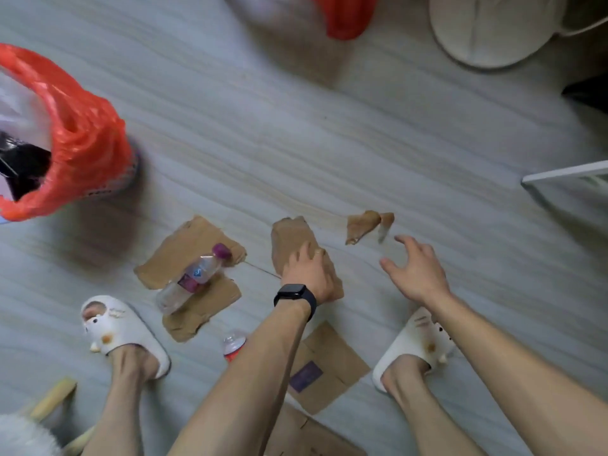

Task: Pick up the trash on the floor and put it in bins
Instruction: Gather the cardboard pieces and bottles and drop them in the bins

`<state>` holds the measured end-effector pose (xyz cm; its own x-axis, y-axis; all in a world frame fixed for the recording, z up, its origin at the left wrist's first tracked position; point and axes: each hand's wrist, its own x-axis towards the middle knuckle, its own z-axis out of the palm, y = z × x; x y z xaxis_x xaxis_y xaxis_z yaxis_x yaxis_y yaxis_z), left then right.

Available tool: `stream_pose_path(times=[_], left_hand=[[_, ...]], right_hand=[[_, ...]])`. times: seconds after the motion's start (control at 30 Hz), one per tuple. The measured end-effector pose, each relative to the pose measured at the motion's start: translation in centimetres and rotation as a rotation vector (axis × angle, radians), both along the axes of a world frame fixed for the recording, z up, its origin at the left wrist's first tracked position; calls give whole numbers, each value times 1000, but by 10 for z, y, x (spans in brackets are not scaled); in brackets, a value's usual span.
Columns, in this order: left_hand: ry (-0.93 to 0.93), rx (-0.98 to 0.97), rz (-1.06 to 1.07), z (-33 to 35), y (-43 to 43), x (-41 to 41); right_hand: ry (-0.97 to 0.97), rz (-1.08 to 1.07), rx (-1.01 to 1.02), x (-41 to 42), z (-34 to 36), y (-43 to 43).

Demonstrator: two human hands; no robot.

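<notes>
Torn brown cardboard lies scattered on the pale floor. My left hand [309, 274], with a black watch on the wrist, grips one cardboard piece [291, 240] in the middle of the view. My right hand [416, 269] hovers with fingers spread, just below a small torn cardboard scrap [365, 225]. A clear plastic bottle with a purple cap [192, 278] lies on two cardboard pieces [184, 250] to the left. A bin lined with a red bag [82, 139] stands at the far left. A second red-bagged bin [348, 18] is at the top.
A red can [234, 347] lies by my left forearm. More flat cardboard [332, 366] lies between my feet, which wear white slippers [125, 334]. A round cream stool [493, 31] stands top right, a white frame [566, 176] at the right edge, wooden sticks [52, 403] bottom left.
</notes>
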<state>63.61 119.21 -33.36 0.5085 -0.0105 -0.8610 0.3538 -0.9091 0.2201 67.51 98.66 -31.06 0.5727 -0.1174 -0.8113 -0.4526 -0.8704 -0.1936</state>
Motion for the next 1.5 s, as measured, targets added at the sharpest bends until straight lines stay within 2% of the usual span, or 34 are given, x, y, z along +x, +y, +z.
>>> stream_pose_path(times=[0.2, 0.33, 0.4, 0.5, 0.67, 0.77, 0.9, 0.97, 1.1, 1.17, 1.33, 1.43, 1.5], left_hand=[[-98, 59, -139, -92, 18, -23], [-165, 37, -232, -106, 38, -48], [-118, 12, -264, -102, 45, -51], [-13, 17, -172, -78, 53, -46], [-12, -21, 56, 5, 86, -19], [-93, -55, 128, 59, 121, -3], [-328, -38, 283, 133, 205, 15], [-433, 26, 340, 162, 265, 22], [-503, 211, 462, 187, 388, 10], [-436, 259, 457, 183, 441, -7], [-340, 274, 104, 145, 525, -18], [-258, 235, -8, 118, 556, -24], [-250, 213, -62, 111, 563, -30]], right_hand=[[-52, 116, 35, 16, -108, 9], [-227, 162, -23, 1, -145, 18], [-159, 163, -52, -8, -146, 19], [-44, 91, -61, -25, -114, 27], [-76, -105, 139, -29, 1, 82], [-79, -90, 210, -16, 62, 133], [-160, 4, 286, 19, 133, 234], [-215, 19, 339, 41, 157, 298], [-297, 35, 443, 64, 175, 432], [-352, 37, 472, 66, 168, 493], [-425, -118, 433, 71, 130, 588], [-335, -213, 441, 61, 104, 615], [-290, -136, 387, 49, 96, 615]])
